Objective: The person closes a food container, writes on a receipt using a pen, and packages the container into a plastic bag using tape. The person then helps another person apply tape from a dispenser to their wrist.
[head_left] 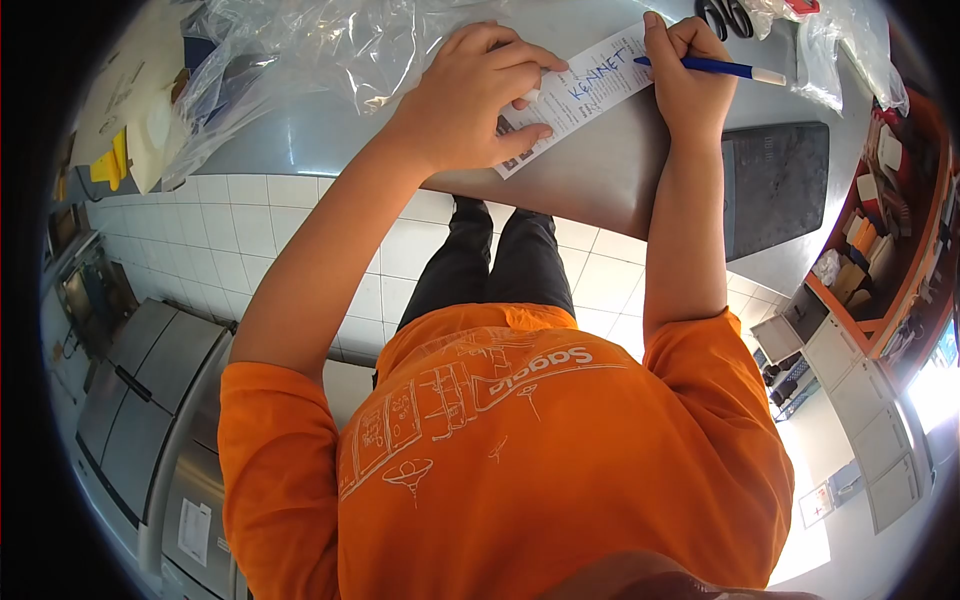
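- Paper slip (585, 102), quantity one: lay on the counter (622, 165) between the two hands and served as reference for all positions below.
- Slip form: thin, white, narrow rectangle, printed with small text and marked with blue handwritten capitals; dark printed blocks occupied its near-left end.
- Slip axis: ran diagonally, from the near-left end at the counter edge to the far-right end by the right hand (695, 78).
- Left hand (478, 95): rested on the left part of the slip, fingers and thumb parted, tips touching the paper.
- Right hand: clamped on one pen (722, 68) at the slip's far-right end.
- Pen: slender blue barrel, white rear end; tip pointed left over the slip, rear end pointed right. Tip contact could not be determined.
- Counter: smooth, grey, metallic surface beneath the slip.
- Clear plastic (320, 42): one crumpled, glossy mass left of the slip.
- Black scissors (726, 12): one pair, beyond the slip, to its right.
- Dark panel (775, 190): one, flat, rectangular with rounded corners, right of the slip.
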